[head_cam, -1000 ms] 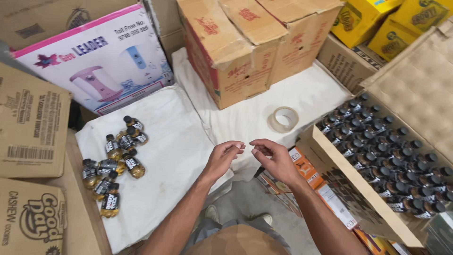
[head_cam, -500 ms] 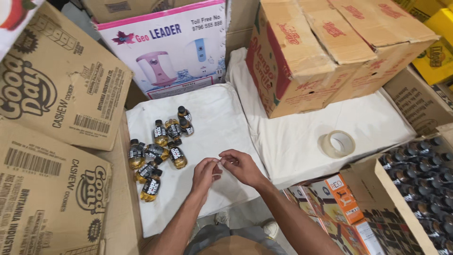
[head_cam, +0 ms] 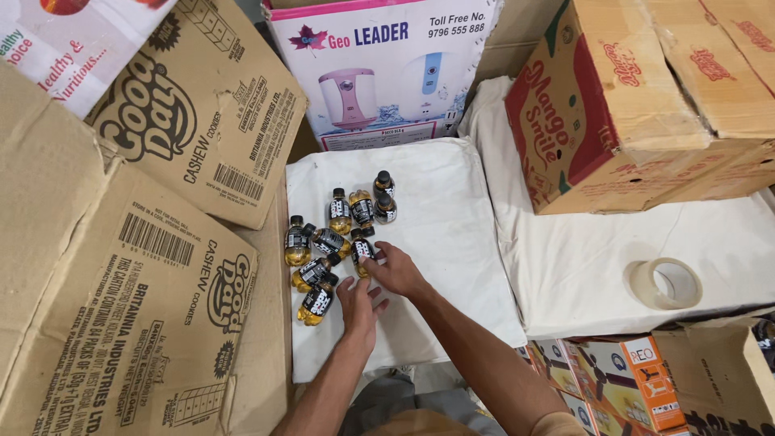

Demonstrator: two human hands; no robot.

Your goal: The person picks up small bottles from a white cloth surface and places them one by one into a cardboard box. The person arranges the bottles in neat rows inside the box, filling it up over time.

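Several small bottles of yellow liquid with black caps and dark labels (head_cam: 339, 242) lie and stand in a cluster on a white cloth-covered surface (head_cam: 440, 218). My left hand (head_cam: 357, 307) rests flat on the cloth just right of the lowest bottle (head_cam: 316, 301), fingers spread, holding nothing. My right hand (head_cam: 391, 270) reaches over it, with its fingertips touching a bottle (head_cam: 361, 249) at the cluster's right edge; whether it grips that bottle is unclear.
Flattened brown cartons (head_cam: 137, 266) lie on the left. A pink-and-white appliance box (head_cam: 383, 69) stands behind. A stack of brown and red cartons (head_cam: 638, 113) sits at the right on a white sheet, with a tape roll (head_cam: 665, 283) nearby. Colourful small boxes (head_cam: 613, 379) are at bottom right.
Both hands have moved left and forward from the middle of the cloth to the bottle cluster. The camera view has swung left, away from the tray of bottles at the right.
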